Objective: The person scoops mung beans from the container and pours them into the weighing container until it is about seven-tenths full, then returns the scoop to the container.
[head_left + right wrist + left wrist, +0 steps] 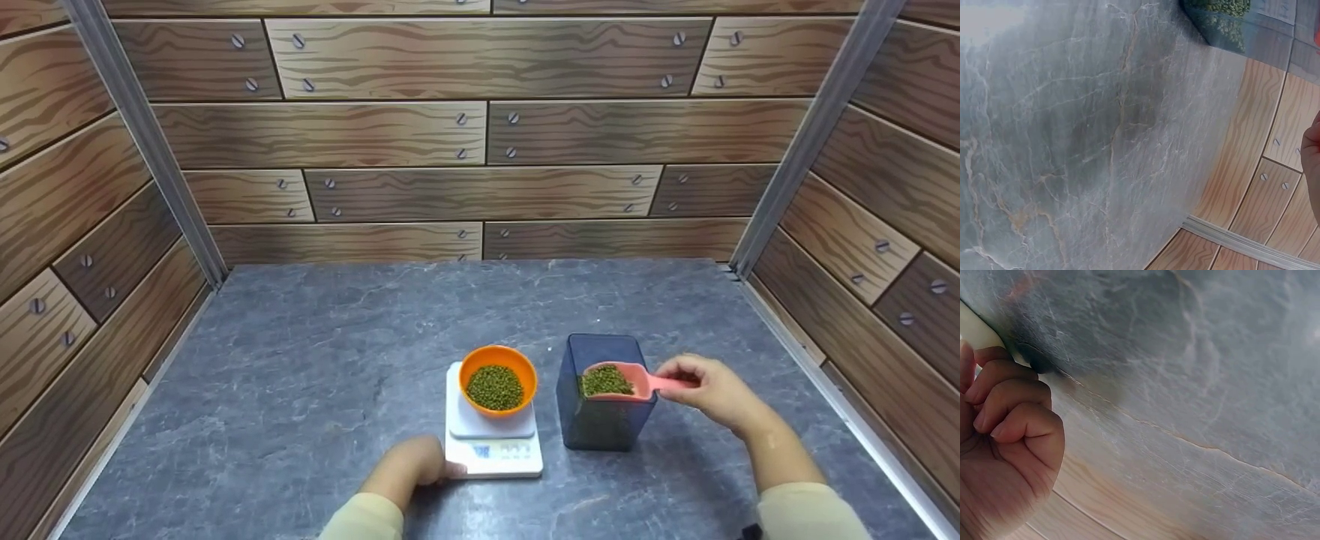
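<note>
Your left hand (416,459) has its fingers curled in and its thumb on the near left corner of the white scale (491,429); the left wrist view cuts the thumb off. The display digits are too blurred to read. On the scale sits the orange bowl (495,355) of green beans (495,388). Right of it, the loaded pink scoop (640,381) hides part of the dark container's (600,427) opening. Your right hand (709,386) pinches its handle, barely visible in the right wrist view.
</note>
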The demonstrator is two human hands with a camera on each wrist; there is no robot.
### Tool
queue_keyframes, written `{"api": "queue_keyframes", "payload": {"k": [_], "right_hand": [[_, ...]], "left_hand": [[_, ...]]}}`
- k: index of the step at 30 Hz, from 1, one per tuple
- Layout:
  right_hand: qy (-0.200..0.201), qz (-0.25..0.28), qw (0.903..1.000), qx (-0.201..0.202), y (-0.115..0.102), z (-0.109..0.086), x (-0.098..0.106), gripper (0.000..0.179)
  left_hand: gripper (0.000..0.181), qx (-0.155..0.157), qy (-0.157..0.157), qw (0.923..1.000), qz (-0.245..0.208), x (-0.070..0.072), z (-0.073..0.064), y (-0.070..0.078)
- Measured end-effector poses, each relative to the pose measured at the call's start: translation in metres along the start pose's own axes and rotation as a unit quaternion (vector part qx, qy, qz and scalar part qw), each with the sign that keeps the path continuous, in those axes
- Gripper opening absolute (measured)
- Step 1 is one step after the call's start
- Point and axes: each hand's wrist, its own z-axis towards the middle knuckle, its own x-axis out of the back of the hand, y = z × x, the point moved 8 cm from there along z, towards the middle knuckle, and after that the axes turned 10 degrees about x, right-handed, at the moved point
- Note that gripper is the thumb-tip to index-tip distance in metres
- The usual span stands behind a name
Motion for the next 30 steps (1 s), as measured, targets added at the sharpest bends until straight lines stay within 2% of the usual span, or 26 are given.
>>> {"api": "queue_keyframes", "payload": {"k": [10, 15, 19, 23, 30], "right_hand": [[0.036, 0.010, 0.9993, -0.003, 0.006, -0.003, 0.001, 0.026], [0.034, 0.015, 0.9993, 0.006, 0.005, -0.002, 0.001, 0.026], [0.029, 0.011, 0.9995, -0.003, 0.003, -0.001, 0.001, 0.027], [0.029, -0.001, 0.9995, -0.014, -0.002, 0.002, 0.003, 0.027], [0.025, -0.014, 0.9996, -0.003, -0.020, 0.017, 0.000, 0.025]], "left_hand": [[0.042, -0.017, 0.013, 0.9998, 0.004, 0.003, -0.003, 0.003], [0.042, -0.019, 0.018, 0.9995, 0.017, 0.004, -0.004, 0.005], [0.042, -0.019, 0.013, 0.9996, 0.016, 0.004, -0.004, 0.005], [0.041, -0.028, 0.015, 0.9994, 0.014, 0.004, -0.004, 0.006], [0.040, -0.034, 0.019, 0.9991, 0.016, 0.005, -0.005, 0.006]]}}
